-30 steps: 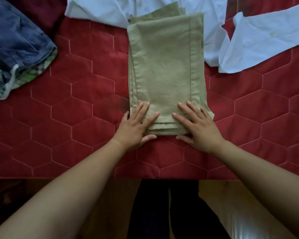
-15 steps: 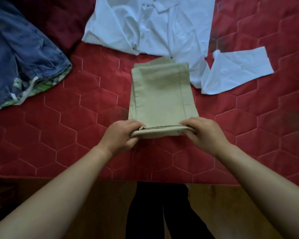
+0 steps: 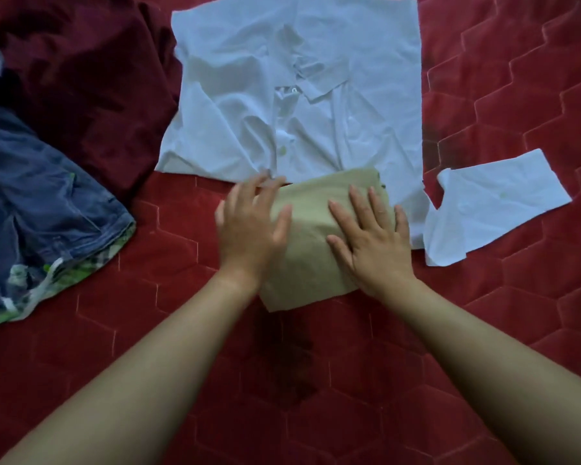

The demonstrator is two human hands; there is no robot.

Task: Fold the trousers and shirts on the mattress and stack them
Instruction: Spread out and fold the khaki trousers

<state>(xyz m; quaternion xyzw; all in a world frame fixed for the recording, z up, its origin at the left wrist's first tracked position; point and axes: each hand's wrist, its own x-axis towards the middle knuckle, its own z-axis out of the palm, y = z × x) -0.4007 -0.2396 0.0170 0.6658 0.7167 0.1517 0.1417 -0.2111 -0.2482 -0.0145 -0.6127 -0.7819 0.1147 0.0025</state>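
Left hand (image 3: 249,229) and right hand (image 3: 373,243) press flat — palms open — on the folded trousers (image 3: 304,263).

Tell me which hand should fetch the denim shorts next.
Left, probably. The denim shorts lie to the left, nearest the left hand, which sits at the left edge of the folded khaki trousers; the right hand lies flat on them, farther away.
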